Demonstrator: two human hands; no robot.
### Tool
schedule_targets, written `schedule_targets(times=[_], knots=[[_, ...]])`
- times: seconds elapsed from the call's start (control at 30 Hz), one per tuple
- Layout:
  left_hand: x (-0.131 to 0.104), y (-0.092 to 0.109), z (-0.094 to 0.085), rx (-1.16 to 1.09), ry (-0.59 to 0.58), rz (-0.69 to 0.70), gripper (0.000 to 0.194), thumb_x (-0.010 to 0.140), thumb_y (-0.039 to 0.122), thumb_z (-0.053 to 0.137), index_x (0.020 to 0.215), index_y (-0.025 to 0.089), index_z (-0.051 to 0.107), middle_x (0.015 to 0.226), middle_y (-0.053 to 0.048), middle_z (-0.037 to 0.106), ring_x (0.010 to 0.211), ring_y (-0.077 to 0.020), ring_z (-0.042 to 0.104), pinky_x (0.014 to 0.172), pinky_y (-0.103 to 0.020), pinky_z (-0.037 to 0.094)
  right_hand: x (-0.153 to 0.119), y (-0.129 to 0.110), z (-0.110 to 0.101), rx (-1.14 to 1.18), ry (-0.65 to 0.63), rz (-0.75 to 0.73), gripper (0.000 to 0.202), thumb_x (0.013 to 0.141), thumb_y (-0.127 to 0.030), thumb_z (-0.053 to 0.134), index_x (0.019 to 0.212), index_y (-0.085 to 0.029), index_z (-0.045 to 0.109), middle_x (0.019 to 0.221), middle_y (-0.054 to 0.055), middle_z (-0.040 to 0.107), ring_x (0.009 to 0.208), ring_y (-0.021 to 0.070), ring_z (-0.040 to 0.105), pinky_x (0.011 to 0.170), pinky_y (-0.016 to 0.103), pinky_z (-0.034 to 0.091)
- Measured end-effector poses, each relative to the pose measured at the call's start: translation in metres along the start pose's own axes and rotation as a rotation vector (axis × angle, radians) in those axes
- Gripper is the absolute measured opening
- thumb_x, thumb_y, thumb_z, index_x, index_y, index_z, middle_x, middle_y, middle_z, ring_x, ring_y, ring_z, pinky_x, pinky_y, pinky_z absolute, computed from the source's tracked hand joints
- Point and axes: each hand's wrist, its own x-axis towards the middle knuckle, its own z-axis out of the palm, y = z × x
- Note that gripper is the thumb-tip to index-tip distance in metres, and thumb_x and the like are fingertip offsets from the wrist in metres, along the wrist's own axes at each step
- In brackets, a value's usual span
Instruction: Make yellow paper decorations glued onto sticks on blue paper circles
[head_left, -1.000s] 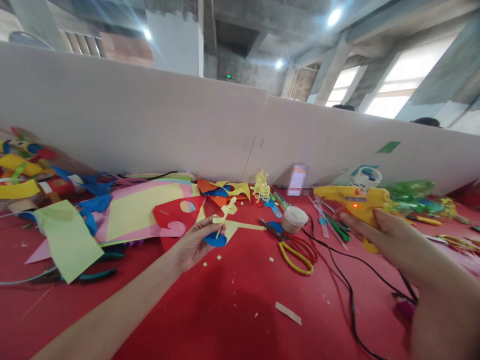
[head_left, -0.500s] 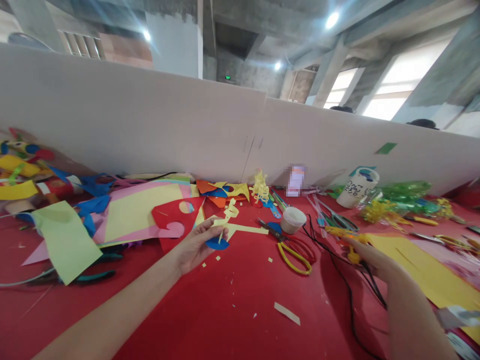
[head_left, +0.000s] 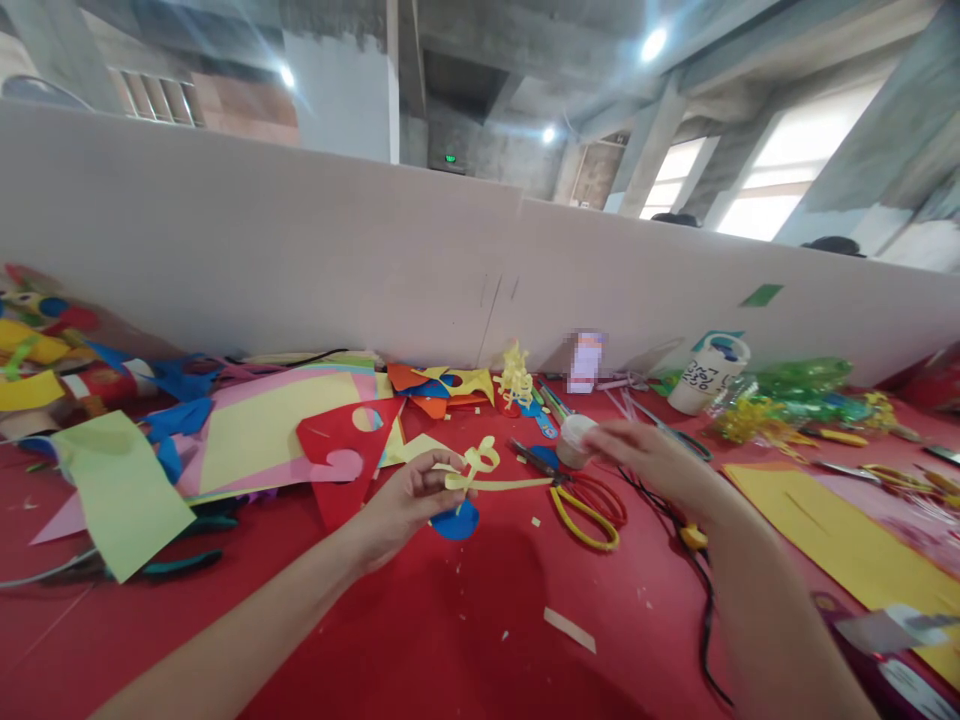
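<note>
Pinching yellow paper strip (head_left: 514, 485) w/ L hand (head_left: 409, 500); can't tell R hand (head_left: 649, 455) grip by white cup (head_left: 572, 453); cd tip it w/ bump.

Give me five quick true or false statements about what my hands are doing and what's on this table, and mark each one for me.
1. The left hand holds a curled yellow paper strip. True.
2. The right hand is raised against the white partition. False: the right hand is at the small white cup.
3. A blue disc shows just below the left hand. True.
4. The tabletop is green. False: the tabletop is red.
5. A green patch sits on the white partition. True.
</note>
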Motion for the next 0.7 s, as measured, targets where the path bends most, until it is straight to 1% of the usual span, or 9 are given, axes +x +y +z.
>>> schedule_targets(times=[0.03,0.07,0.1,0.13,0.2,0.27,0.43,0.57,0.7], knots=[[0.000,-0.001,-0.001,0.029,-0.003,-0.002,0.030,0.064,0.019,0.074,0.087,0.020,0.055,0.071,0.001,0.066,0.066,-0.0110,0.059,0.059,-0.019,0.040,0.001,-0.014,0.017,0.077,-0.182,-0.070,0.030,0.080,-0.045,0.052,0.086,-0.021,0.069,0.083,0.006,0.069,0.077,0.0183,0.064,0.069,0.029,0.047],[0.000,-0.002,-0.002,0.061,-0.004,-0.001,0.030,0.064,0.020,0.074,0.088,0.020,0.055,0.071,0.002,0.066,0.065,-0.0108,0.059,0.058,-0.019,0.039,0.002,-0.026,0.035,0.116,-0.254,-0.122,0.030,0.078,-0.044,0.055,0.093,-0.021,0.067,0.093,0.006,0.068,0.086,0.0191,0.062,0.076,0.031,0.047],[0.001,-0.003,-0.003,0.089,-0.002,0.001,0.031,0.064,0.020,0.074,0.089,0.020,0.056,0.070,0.002,0.065,0.064,-0.0105,0.058,0.057,-0.019,0.038,0.001,-0.036,0.051,0.122,-0.284,-0.148,0.032,0.074,-0.043,0.060,0.098,-0.022,0.065,0.100,0.006,0.066,0.091,0.0200,0.060,0.080,0.032,0.045],[0.001,-0.004,-0.004,0.110,0.002,0.006,0.031,0.064,0.021,0.074,0.089,0.020,0.056,0.070,0.002,0.065,0.063,-0.0103,0.057,0.057,-0.019,0.038,0.000,-0.043,0.066,0.126,-0.296,-0.152,0.034,0.072,-0.043,0.063,0.098,-0.021,0.064,0.099,0.006,0.066,0.090,0.0206,0.060,0.079,0.033,0.046],[0.003,-0.006,-0.006,0.133,0.023,0.018,0.030,0.063,0.022,0.075,0.087,0.020,0.056,0.068,0.001,0.065,0.061,-0.0105,0.057,0.056,-0.020,0.038,-0.002,-0.050,0.089,0.177,-0.336,-0.157,0.029,0.073,-0.040,0.062,0.093,-0.019,0.064,0.090,0.005,0.068,0.082,0.0200,0.061,0.073,0.032,0.047],[0.004,-0.008,-0.008,0.148,0.057,0.026,0.029,0.063,0.022,0.075,0.084,0.019,0.056,0.064,0.002,0.064,0.058,-0.0105,0.056,0.055,-0.020,0.038,-0.003,-0.050,0.105,0.264,-0.334,-0.132,0.024,0.076,-0.035,0.059,0.090,-0.017,0.064,0.085,0.005,0.068,0.076,0.0191,0.062,0.069,0.031,0.047],[0.008,-0.015,-0.013,0.173,0.123,0.026,0.029,0.060,0.022,0.076,0.082,0.018,0.056,0.062,0.002,0.064,0.057,-0.0102,0.056,0.055,-0.019,0.039,0.000,-0.039,0.129,0.414,-0.260,-0.029,0.020,0.075,-0.030,0.057,0.084,-0.014,0.062,0.078,0.006,0.067,0.071,0.0188,0.062,0.065,0.030,0.047],[0.010,-0.022,-0.016,0.210,0.160,0.058,0.025,0.059,0.023,0.076,0.076,0.017,0.059,0.065,0.000,0.065,0.058,-0.0112,0.057,0.055,-0.020,0.040,0.000,-0.030,0.142,0.558,-0.213,-0.001,0.023,0.071,-0.036,0.059,0.080,-0.015,0.064,0.078,0.006,0.068,0.074,0.0192,0.062,0.069,0.032,0.047],[0.010,-0.023,-0.015,0.265,0.170,0.120,0.018,0.058,0.022,0.076,0.068,0.017,0.063,0.066,0.001,0.065,0.063,-0.0122,0.057,0.060,-0.020,0.041,0.000,-0.023,0.152,0.699,-0.210,0.068,0.027,0.066,-0.041,0.064,0.077,-0.016,0.065,0.077,0.006,0.068,0.075,0.0200,0.063,0.072,0.034,0.048]])
